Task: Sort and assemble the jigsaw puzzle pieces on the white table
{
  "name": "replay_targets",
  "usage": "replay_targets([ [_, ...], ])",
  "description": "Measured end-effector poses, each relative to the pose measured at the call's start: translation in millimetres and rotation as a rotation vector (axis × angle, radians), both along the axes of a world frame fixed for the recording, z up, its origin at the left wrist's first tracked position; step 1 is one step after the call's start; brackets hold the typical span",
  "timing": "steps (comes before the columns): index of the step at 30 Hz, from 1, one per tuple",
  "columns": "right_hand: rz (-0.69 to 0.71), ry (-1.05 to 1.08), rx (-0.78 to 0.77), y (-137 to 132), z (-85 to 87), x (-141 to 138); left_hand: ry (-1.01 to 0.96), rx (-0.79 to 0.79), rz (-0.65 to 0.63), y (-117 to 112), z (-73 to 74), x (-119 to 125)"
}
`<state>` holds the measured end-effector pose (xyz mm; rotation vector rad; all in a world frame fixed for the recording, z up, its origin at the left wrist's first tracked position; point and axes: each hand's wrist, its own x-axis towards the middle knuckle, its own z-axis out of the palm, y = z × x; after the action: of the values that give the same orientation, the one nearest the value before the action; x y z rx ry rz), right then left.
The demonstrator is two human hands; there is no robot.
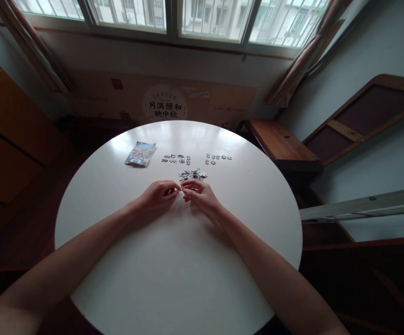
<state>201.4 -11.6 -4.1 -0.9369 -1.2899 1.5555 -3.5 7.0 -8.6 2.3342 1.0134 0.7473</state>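
On a round white table, glossy with window light along its far edge, the left hand and right hand meet near the middle. Thumb and fingers of each are drawn together, pinching a small puzzle piece between the two hands; its picture is too small to read. Just beyond the fingers lies a heap of loose pieces, partly hidden by the hands. Farther back, more pieces are laid out apart in two groups, a left group and a right group. A colourful packet lies flat to the left of them. Past the table, a tan panel with printed characters stands below a barred window, between a left curtain and a right curtain. Orange-brown cabinets fill the left side; on the right are a brown wooden desk and, against the pale wall, a wooden frame with dark panels.
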Motion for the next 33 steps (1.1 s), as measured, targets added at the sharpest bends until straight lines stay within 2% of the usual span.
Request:
replay_targets([
  [5, 0.021, 0.010, -0.038, -3, 6.2, 2, 0.024, 0.027, -0.006, -1, 0.3, 1],
  [8, 0.003, 0.018, -0.041, -4, 4.2, 2, 0.039, 0.055, -0.013, -1, -0.5, 1],
  [14, -0.047, -0.005, 0.040, -3, -6.8, -3, 0.070, 0.079, -0.015, -1, 0.1, 1],
  [19, -0.065, -0.038, 0.120, -3, -4.1, -2, 0.069, 0.053, -0.016, 0, -0.6, 1],
  [25, 0.025, -0.078, 0.082, -4, -3.1, -3, 0.036, -0.017, 0.016, 0, -3.3, 0],
  [33, -0.125, -0.102, 0.157, -7, -6.3, -8, 0.024, 0.010, 0.029, -2, -1.6, 1],
])
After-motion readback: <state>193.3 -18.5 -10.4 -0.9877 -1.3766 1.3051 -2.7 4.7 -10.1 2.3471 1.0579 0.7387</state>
